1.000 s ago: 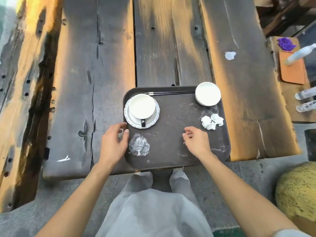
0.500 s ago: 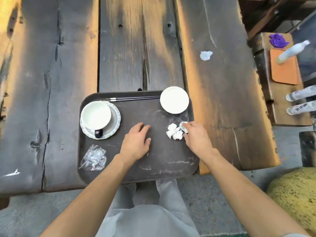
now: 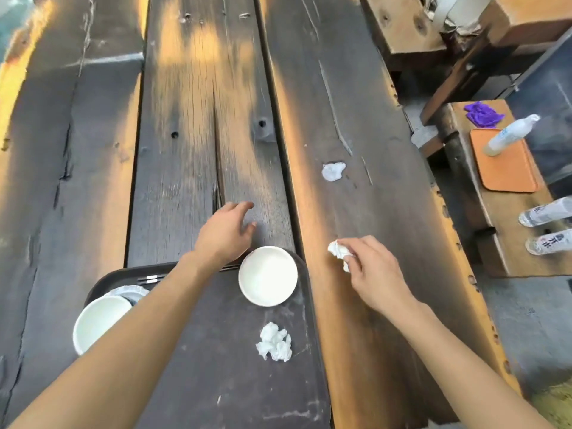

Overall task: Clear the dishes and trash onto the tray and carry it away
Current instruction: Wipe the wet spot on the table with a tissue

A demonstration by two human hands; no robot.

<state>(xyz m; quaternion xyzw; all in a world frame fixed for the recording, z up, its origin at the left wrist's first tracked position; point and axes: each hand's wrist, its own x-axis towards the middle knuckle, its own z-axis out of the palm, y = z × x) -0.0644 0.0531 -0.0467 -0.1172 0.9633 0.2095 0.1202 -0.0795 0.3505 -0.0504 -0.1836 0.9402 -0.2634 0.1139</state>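
Your right hand is out over the bare plank at about 3 o'clock from the tray, its fingertips pinched around a small white tissue wad that sits at the thumb and forefinger, just above the wood. Your left hand reaches past the tray's far edge toward 12 o'clock, fingers spread and loose, gripping nothing, hovering at the dark table; whether the fingertips touch it you cannot tell. On the tray, the small white bowl sits in the far right corner, at roughly 1 o'clock. A crumpled tissue clump lies below it toward 3 o'clock, apart from the bowl. At 9 o'clock the white cup stands on its saucer, partly hidden by your left forearm. The dark chopsticks lie along the tray's far rim, between saucer and bowl. One more white scrap rests on the table well beyond your right hand, at its 12 o'clock, untouched.
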